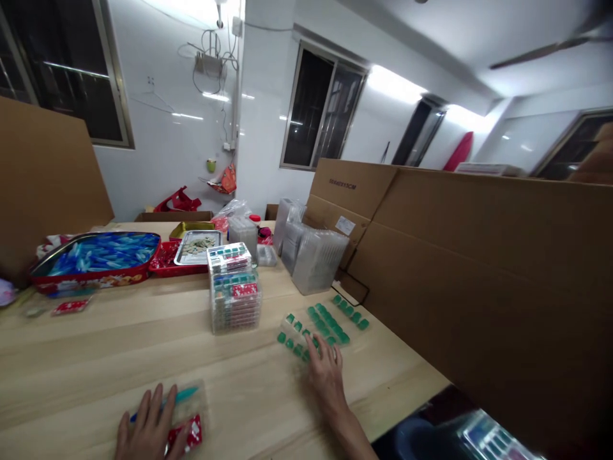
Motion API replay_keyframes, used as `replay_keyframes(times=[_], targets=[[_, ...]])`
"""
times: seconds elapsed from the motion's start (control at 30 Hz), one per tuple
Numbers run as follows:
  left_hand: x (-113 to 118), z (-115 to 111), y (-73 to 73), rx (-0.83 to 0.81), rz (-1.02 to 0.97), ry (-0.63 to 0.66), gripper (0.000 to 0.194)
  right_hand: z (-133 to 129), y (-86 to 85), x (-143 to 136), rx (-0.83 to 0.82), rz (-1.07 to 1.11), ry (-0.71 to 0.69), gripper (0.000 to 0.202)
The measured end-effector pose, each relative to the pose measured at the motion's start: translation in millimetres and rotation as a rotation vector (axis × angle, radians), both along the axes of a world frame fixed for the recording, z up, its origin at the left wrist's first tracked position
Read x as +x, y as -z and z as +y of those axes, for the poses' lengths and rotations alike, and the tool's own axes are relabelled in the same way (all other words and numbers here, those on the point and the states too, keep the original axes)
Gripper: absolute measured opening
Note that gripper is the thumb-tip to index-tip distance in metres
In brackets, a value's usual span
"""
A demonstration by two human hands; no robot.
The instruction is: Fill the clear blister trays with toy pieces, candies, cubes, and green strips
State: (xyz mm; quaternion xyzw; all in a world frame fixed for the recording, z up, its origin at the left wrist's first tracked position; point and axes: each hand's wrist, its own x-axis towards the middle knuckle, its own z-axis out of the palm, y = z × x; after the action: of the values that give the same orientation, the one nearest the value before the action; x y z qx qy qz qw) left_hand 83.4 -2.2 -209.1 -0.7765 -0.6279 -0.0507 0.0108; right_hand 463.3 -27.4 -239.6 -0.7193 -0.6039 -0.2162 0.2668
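Observation:
My left hand (pixel 152 427) lies with fingers spread over a clear plastic case (pixel 200 399) at the bottom left. A blue-green pen-like tool (pixel 186 394) and a red packet (pixel 194 432) show in that case, partly under the fingers. Farther right, my right hand (pixel 325 367) reaches to rows of small green pieces (pixel 328 322) on the table, its fingertips at the nearest strip (pixel 297 326). Its fingers are bent and close to each other; whether they hold a piece is hidden. Between and beyond the hands stands a stack of filled clear cases (pixel 235 303).
A tin of blue tools (pixel 103 255) stands at the left, beside a red tray (pixel 165 259) and a silver tray (pixel 198 246). Empty clear cases (pixel 316 259) stand upright at the back. Cardboard (pixel 454 255) walls the right side; more cases (pixel 495 437) lie at bottom right.

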Motion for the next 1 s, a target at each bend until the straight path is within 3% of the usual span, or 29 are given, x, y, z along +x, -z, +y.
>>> replay_keyframes(times=[0.1, 0.17, 0.27, 0.37, 0.47, 0.57, 0.73, 0.87, 1.0], targets=[[4, 0, -8.2, 0.156, -0.328, -0.013, 0.064, -7, -15.0, -24, 0.096, 0.196, -0.198, 0.056], [15, -4, -18.4, 0.118, -0.671, -0.032, 0.063, -13, -29.3, -52, 0.121, 0.483, -0.335, 0.05], [47, -17, -34.5, -0.262, -1.323, -0.179, 0.063, -22, -49.5, -104, 0.068, 1.085, -0.466, 0.043], [82, -31, -46.2, -0.705, -1.907, -0.338, 0.062, -26, -55.4, -153, -0.013, 1.586, -0.585, 0.048], [98, -39, -52.8, -0.781, -2.28, -0.431, 0.05, -28, -45.7, -188, -0.064, 1.811, -0.665, 0.052], [85, -41, -57.0, -0.667, -2.346, -0.484, 0.045, -29, -36.6, -198, -0.122, 1.825, -0.746, 0.057], [35, -39, -64.8, -0.543, -2.002, -0.446, 0.038, -24, -52.4, -176, -0.036, 1.797, -0.755, 0.058], [6, -39, -68.4, -0.476, -1.83, -0.43, 0.033, -11, -74.0, -168, -0.276, 1.856, -0.687, 0.055], [-2, -42, -67.1, -0.488, -1.845, -0.437, 0.034, -5, -79.3, -179, -0.412, 1.918, -0.613, 0.058]])
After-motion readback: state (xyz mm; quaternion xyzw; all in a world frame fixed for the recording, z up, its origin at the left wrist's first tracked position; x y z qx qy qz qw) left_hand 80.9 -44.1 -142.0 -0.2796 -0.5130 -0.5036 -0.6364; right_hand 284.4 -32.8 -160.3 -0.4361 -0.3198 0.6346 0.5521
